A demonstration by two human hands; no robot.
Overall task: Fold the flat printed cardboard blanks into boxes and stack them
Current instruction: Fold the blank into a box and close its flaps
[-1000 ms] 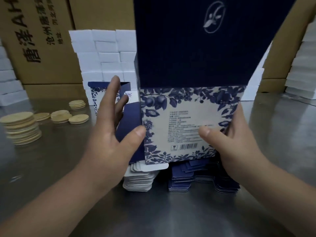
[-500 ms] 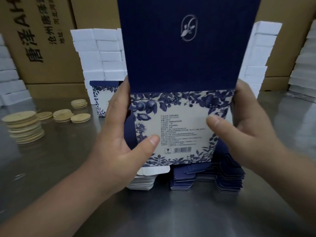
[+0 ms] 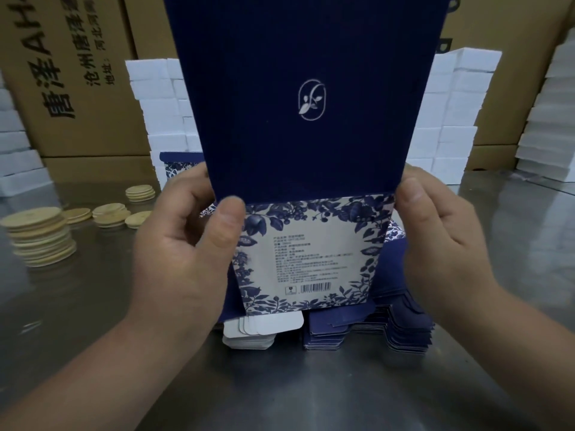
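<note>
The left hand (image 3: 183, 253) and right hand (image 3: 441, 244) have slid up the blank (image 3: 311, 119), fingers (image 3: 230, 213) pinching its side edges.

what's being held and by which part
The printed cardboard blank, by its side edges at the fold line: left hand on the left edge, right hand on the right.

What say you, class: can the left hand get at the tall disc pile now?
Probably not yet: the left hand grips the cardboard blank; otherwise nothing stands between it and the discs.
</note>
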